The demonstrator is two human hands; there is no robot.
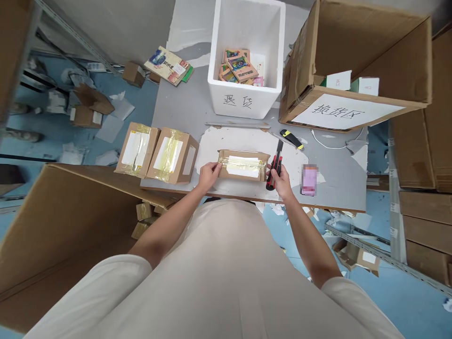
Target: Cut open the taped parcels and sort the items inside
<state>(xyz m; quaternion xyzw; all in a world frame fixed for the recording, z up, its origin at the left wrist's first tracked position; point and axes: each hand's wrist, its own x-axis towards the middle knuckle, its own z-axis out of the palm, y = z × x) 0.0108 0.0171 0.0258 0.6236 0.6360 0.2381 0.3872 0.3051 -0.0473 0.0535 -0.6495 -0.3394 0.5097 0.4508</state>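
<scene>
A small taped cardboard box (243, 165) with a white label lies on the table in front of me. My left hand (209, 177) grips its left end, fingers closed at the edge. In my right hand (281, 182) is a red and black utility knife (276, 170), its dark blade end pointing away from me. The fingertips of that hand are close to the box's right end; whether they touch it is hard to tell. A second utility knife (292, 139), black and yellow, lies beyond on the table.
Two taped boxes (168, 155) stand at left. Behind are a white foam bin (243, 100) holding small packs and a large carton (300, 70) with white boxes. A phone (309, 180) lies right, books (167, 65) far left. A big open carton (70, 226) stands beside the table (339, 188).
</scene>
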